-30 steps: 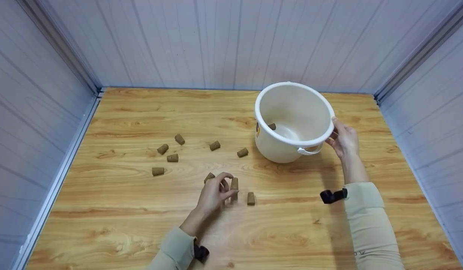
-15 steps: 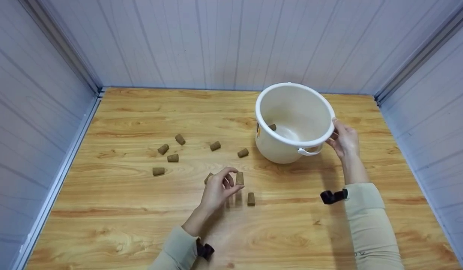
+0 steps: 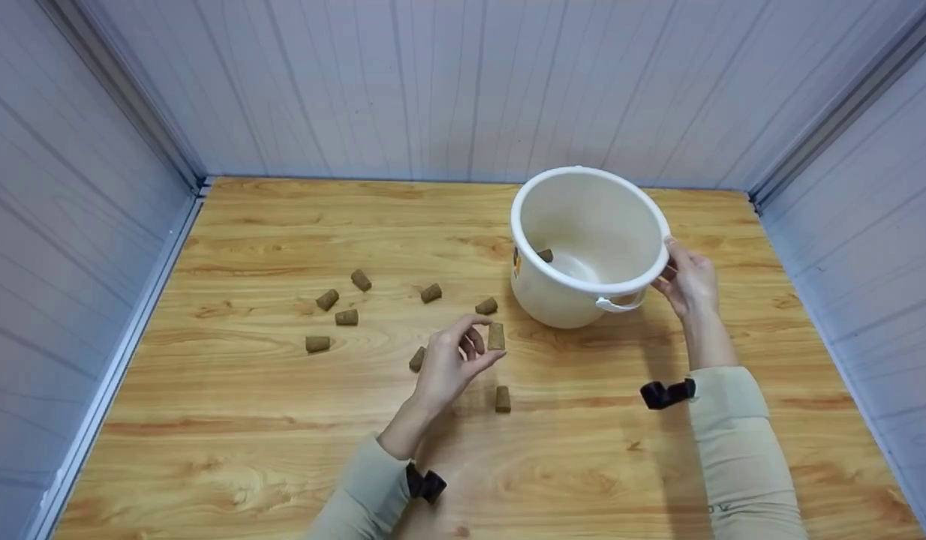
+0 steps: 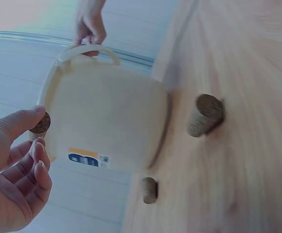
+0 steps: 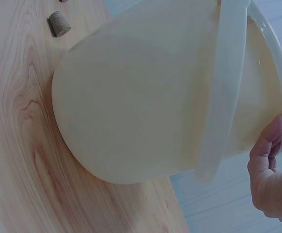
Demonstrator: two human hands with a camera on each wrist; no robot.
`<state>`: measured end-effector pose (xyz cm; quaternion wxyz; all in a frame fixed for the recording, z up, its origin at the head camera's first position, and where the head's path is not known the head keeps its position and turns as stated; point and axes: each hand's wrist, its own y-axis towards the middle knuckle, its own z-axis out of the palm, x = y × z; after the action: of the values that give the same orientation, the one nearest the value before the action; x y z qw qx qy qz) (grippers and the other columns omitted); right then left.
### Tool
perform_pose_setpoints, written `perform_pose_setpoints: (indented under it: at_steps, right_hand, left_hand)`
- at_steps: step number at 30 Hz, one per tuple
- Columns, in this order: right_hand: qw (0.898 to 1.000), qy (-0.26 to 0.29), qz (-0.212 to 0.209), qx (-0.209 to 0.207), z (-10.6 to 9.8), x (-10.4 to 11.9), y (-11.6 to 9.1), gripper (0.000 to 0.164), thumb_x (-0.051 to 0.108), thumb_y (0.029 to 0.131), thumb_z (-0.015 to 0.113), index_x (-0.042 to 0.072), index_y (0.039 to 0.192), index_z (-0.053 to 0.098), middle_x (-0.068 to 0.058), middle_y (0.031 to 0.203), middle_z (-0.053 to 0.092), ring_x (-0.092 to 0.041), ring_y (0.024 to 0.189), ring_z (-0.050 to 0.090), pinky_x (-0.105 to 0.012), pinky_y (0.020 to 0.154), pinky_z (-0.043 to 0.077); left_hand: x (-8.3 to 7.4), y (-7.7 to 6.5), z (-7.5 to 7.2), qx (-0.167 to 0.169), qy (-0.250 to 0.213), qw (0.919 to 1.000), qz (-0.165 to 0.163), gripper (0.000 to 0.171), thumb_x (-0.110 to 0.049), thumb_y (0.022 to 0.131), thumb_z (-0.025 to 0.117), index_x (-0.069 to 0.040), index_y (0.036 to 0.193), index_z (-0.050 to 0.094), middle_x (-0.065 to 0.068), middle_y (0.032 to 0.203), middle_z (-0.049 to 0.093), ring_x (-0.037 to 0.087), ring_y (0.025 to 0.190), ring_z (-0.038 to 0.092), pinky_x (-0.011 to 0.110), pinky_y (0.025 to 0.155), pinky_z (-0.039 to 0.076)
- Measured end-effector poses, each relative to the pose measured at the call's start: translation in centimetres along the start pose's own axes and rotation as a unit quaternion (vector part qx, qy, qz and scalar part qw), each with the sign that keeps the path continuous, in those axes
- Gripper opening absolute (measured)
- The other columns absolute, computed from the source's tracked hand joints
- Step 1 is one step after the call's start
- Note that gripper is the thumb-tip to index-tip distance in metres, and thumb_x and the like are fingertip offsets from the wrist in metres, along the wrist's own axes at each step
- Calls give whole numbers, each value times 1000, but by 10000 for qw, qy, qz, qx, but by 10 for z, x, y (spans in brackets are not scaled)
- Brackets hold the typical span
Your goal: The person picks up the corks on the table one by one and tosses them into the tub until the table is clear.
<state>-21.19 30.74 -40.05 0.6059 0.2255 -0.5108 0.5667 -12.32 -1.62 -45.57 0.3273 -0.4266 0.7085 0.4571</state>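
Between thumb and forefinger, my left hand pinches a cork above the table, to the left of the white bucket. The left wrist view shows the same cork end-on, in front of the bucket wall. My right hand grips the bucket's rim at its right side, thumb on one face and fingers on the other in the right wrist view. Inside the bucket one cork shows, partly hidden by the near rim. The bucket's handle hangs down at the front right.
Several loose corks lie on the wooden table: a group at the left with one cork nearest the front, a cork beside the bucket, and a cork in front. White panel walls enclose the back and sides.
My left hand has lifted the pinched cork off the table area and carried it right and away from me, toward the bucket. The right hand and bucket have stayed in place.
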Motion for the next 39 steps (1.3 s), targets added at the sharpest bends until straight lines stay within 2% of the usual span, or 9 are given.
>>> perform_pose_setpoints:
  at_steps: [8,13,21,29,34,39]
  right_hand:
    - [10000,57,-47,44,-1,0,0,24,14,87,56,2,66,56,-8,71,59,-17,65,60,-28,57,50]
    - [9999,64,-93,53,-2,1,0,26,14,87,56,3,64,57,-8,71,60,-18,65,60,-29,56,50]
    - [9999,134,-33,53,-2,-1,0,20,16,85,59,-3,84,58,-10,76,60,-18,68,61,-29,58,50]
    - [9997,224,10,-19,-2,-1,1,18,16,85,59,-2,83,58,-10,74,61,-18,67,61,-29,58,50]
    - [9997,241,-51,-32,-3,-1,2,17,15,85,59,-1,82,59,-10,74,61,-18,67,61,-29,56,50]
    - [9996,281,-18,-51,-3,-2,3,17,15,85,59,0,78,58,-10,74,61,-18,67,61,-29,58,51]
  left_hand:
    - [-12,14,5,-7,-214,9997,-69,34,-15,74,72,-3,103,58,-1,65,53,7,56,49,19,51,42]
    - [-20,28,7,-58,-187,9998,40,33,-14,74,72,-1,101,58,1,66,53,7,57,48,21,52,43]
    - [-28,55,10,-135,-126,9991,384,34,-14,74,72,-1,101,58,0,64,54,6,54,47,19,50,41]
    - [-41,82,13,-48,-64,9994,346,34,-15,73,72,-2,101,57,1,65,53,8,55,48,18,52,41]
    - [-50,100,18,92,93,9995,295,34,-14,74,72,-1,100,57,3,67,56,10,57,50,17,54,41]
    - [-54,113,28,281,460,9983,225,34,-16,74,72,-2,102,58,1,66,56,7,57,51,15,53,39]
